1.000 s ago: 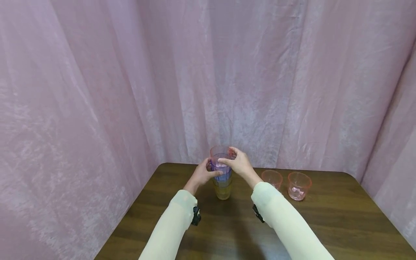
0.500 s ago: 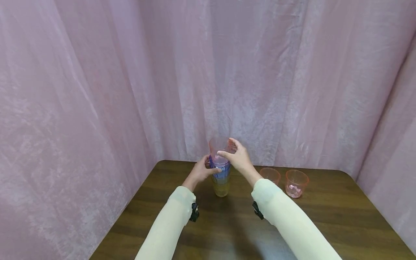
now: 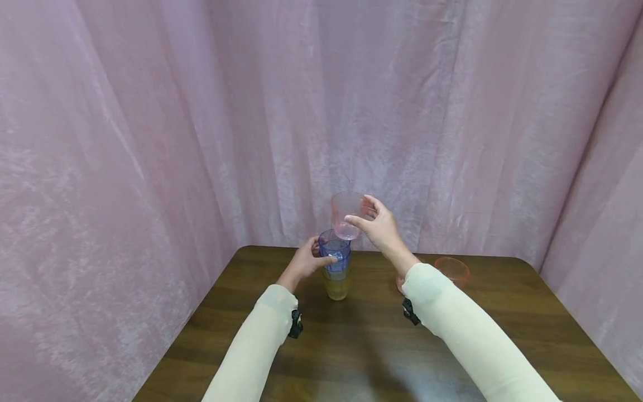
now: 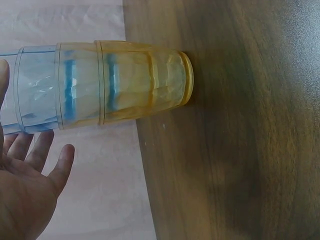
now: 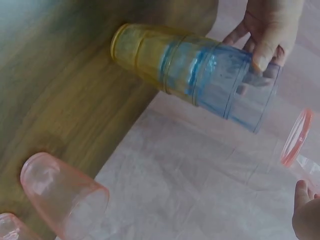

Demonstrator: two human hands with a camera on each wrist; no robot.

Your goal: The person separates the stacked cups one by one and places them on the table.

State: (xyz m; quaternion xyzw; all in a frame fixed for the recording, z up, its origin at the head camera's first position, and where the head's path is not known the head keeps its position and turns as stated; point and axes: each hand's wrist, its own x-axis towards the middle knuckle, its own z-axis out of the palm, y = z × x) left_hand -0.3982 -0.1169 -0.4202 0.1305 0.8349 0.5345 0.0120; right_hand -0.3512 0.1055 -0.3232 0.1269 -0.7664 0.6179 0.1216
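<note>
A pink curtain hangs on all sides behind a dark wooden bench, whose grain runs across the head view. On the bench, near its far edge, stands a stack of cups, upright: the yellow cup at the bottom sits on the wood, and the blue cup is nested in it, its rim and upper wall standing clear above. Both are clear tinted plastic with faceted walls and faint ring lines; the left wrist view shows the blue tint showing through the yellow wall where they overlap.

The left hand holds the blue cup near its rim, the thumb curled across the front and the fingers round the far side, as the right wrist view shows. The right hand is raised above and just right of the stack, its grip pinching a pink cup by the upper wall between thumb and fingers. This cup is clear, pale pink, upright, in the air and apart from the blue rim below it.

To the right, partly hidden by the right sleeve, two more pink cups stand on the bench, well apart from the stack.
</note>
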